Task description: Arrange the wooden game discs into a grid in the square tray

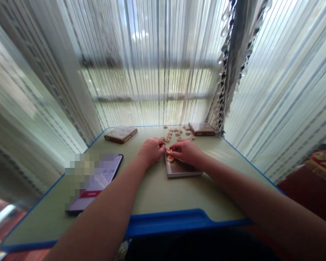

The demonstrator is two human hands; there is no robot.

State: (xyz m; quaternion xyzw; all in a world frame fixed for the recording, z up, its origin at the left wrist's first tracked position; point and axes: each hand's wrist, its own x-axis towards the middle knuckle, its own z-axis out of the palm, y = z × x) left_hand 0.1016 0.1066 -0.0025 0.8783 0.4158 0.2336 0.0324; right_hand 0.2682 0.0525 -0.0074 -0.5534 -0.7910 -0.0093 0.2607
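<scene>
My right hand (188, 150) reaches over a shallow brown box (180, 169) with a pale edge. Its thumb and fingertips close on a round Chinese chess piece (168, 150) with red markings at the box's upper left corner. Just below it, another red-marked piece (170, 158) lies flat on the box. Left of the box, my left hand (152, 149) has its fingers curled together, close to the box's edge. Whatever those fingers may hold is hidden. Beyond both hands, several loose chess pieces (177, 133) are scattered on the pale table (157, 195).
At the back left lies a flat patterned box (121, 134), and a similar box (202, 128) is at the back right. A large phone (100, 185) with a lit screen rests left of my left forearm. Blue trim (168, 222) edges the table; sheer curtains (157, 90) hang behind it.
</scene>
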